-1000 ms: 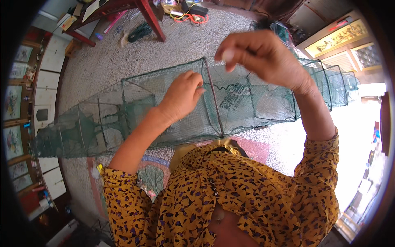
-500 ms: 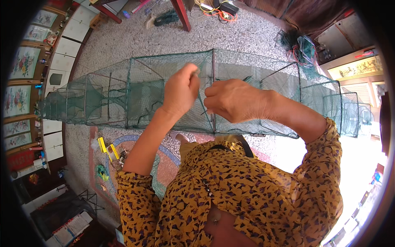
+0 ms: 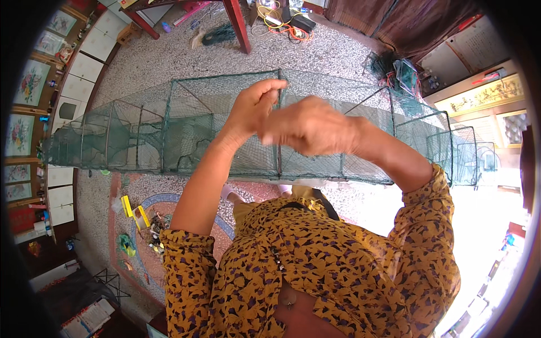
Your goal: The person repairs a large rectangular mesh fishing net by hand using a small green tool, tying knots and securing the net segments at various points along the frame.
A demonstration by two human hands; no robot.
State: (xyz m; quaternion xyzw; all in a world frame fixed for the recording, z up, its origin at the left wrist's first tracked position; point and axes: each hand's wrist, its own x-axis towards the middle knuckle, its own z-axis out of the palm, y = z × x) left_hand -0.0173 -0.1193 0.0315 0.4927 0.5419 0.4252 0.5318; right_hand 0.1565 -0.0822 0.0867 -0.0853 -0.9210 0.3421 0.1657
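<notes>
Green net cage point(image 3: 169, 132) frame top pinched by left fingers point(image 3: 269, 90); right fingers point(image 3: 282, 132) blurred, grip unclear.

Two small yellow packages point(image 3: 134, 211) lie on the floor at left; a long golden sign point(image 3: 482, 94) hangs at right.
</notes>
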